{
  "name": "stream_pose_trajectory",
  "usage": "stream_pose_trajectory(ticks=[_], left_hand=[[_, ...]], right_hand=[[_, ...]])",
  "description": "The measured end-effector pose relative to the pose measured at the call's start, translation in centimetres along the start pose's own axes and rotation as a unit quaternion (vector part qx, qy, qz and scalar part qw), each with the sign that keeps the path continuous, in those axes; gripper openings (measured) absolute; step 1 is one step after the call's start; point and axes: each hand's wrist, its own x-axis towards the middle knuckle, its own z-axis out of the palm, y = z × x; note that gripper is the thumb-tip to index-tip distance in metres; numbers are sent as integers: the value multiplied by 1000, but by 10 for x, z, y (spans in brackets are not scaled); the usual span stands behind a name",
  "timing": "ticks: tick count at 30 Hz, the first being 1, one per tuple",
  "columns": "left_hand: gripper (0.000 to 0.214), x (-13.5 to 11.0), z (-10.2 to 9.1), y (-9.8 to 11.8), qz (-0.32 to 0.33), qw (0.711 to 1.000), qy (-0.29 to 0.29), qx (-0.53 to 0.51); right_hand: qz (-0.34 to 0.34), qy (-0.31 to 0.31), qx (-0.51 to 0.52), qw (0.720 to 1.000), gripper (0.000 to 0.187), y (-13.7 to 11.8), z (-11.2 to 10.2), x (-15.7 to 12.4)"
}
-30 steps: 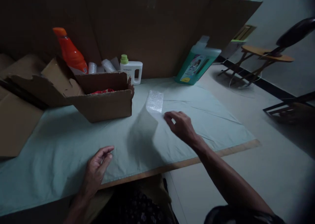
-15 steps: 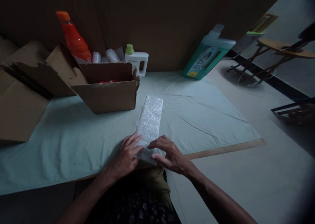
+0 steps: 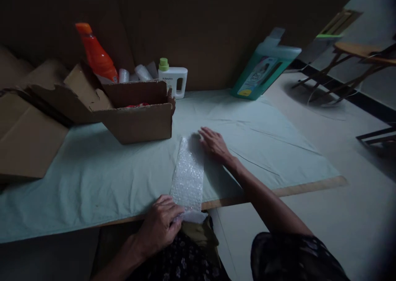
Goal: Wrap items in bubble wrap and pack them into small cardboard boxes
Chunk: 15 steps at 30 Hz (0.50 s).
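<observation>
Thumb and fingers of the left hand (image 3: 162, 221) pinch the near end of a bubble-wrap strip (image 3: 188, 176); the right hand (image 3: 214, 144), fingers loosely extended, hovers at or beside its far end, contact unclear. The strip lies right and in front of the open carton (image 3: 139, 124), overhanging the table edge (image 3: 222, 202); a slackened pinch could let it slip. Behind the carton: orange bottle (image 3: 100, 62), white bottle (image 3: 171, 77). The carton is the nearest obstacle.

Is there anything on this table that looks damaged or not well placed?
Two things. The open cardboard box has ragged top edges, which look torn rather than cleanly cut. The bubble wrap strip reaches past the table's front edge beside the left hand, so it lies only partly supported. No spill is visible.
</observation>
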Motion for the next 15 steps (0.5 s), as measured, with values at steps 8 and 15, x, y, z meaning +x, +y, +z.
stream_pose_trajectory(ticks=[8, 15], left_hand=[[17, 3, -9, 2, -41, 997, -38, -54], [56, 3, -90, -42, -246, 948, 131, -153]], right_hand=[[4, 57, 108, 993, 29, -13, -2, -15], [-14, 22, 198, 980, 48, -56, 21, 35]])
